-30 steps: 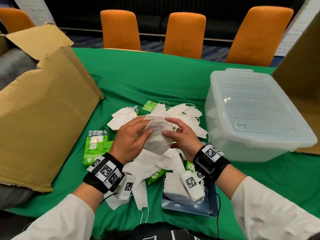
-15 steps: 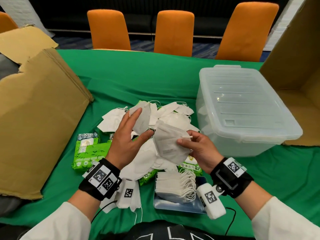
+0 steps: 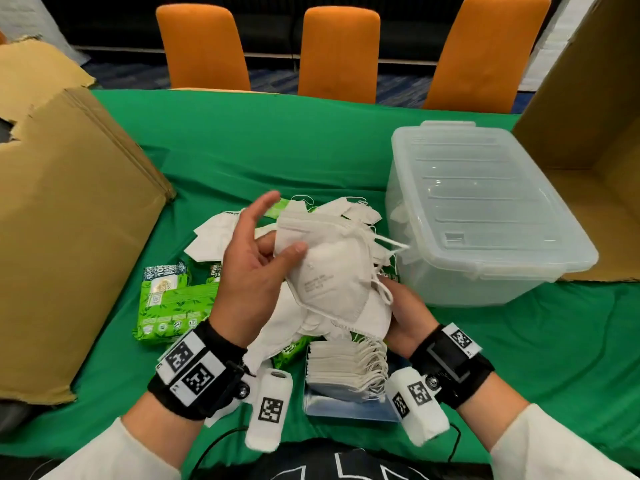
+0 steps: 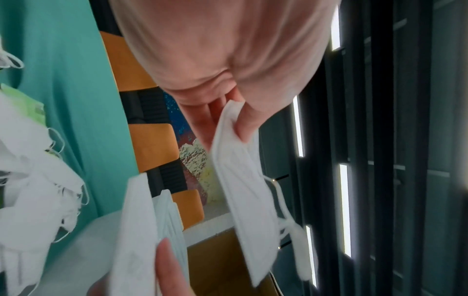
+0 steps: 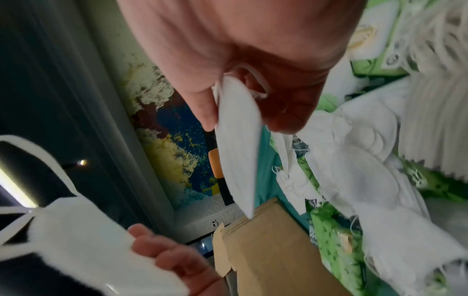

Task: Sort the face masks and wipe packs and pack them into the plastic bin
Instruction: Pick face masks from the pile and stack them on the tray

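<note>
My left hand (image 3: 270,247) pinches a white folded face mask (image 3: 325,271) between thumb and fingers, above the pile; the left wrist view shows the pinch on that mask's (image 4: 248,190) edge. My right hand (image 3: 398,303) pinches a second mask (image 3: 372,317) just under and behind the first; the right wrist view shows this mask (image 5: 238,160) held edge-on. Loose masks (image 3: 214,237) and green wipe packs (image 3: 169,303) lie on the green table. A neat mask stack (image 3: 346,368) sits near me. The clear plastic bin (image 3: 485,216) stands to the right with its lid on.
A large cardboard box (image 3: 69,237) lies at the left, and another open carton (image 3: 588,140) stands behind the bin at the right. The mask stack rests on a blue flat pack (image 3: 346,408). Orange chairs (image 3: 339,53) line the table's far edge.
One second ago both hands worked one mask; then each held its own mask apart. Now the two masks have come together, the left hand's mask overlapping the right hand's.
</note>
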Demonstrator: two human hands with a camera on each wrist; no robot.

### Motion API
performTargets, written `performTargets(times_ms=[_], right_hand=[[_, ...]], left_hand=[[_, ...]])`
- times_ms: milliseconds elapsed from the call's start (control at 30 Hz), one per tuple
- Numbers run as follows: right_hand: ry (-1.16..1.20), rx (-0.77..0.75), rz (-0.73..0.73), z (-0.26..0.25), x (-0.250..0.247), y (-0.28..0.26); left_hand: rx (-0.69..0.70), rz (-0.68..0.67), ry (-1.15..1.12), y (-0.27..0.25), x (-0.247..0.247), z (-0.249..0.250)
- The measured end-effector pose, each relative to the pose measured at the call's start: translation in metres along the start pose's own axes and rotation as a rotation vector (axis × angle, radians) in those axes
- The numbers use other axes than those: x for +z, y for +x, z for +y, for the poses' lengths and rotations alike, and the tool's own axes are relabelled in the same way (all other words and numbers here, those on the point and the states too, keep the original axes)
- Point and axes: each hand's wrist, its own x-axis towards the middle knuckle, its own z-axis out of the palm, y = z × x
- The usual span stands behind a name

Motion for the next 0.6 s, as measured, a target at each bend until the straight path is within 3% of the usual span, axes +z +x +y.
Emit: performTargets(times_ms=[133,200,267,367,467,600], right_hand=[[-0.030,-0.020,-0.050,0.004,0.007,0.003],[-0.054,-0.049,-0.058,0.005,0.011,0.002],[-0.075,-0.068,-0.069,0.006,0.011,0.002],[-0.120,-0.049,-0.052,0.009,0.009,0.002],[-0.279,-0.042,-0.012,0.015,0.010,0.001],[-0.376,-0.085,-0.010,0.024,0.002,0.004]], left_hand=[[-0.066,-0.054,0.285,-0.001,-0.010,-0.037],[-0.091,0.013,0.390,-0.003,-0.019,-0.056],[-0.145,0.098,0.322,-0.004,-0.023,-0.067],[-0.273,0.039,0.049,-0.006,-0.025,-0.069],[-0.290,-0.007,0.002,-0.008,-0.022,-0.065],[-0.315,0.035,-0.063,-0.007,-0.019,-0.066]])
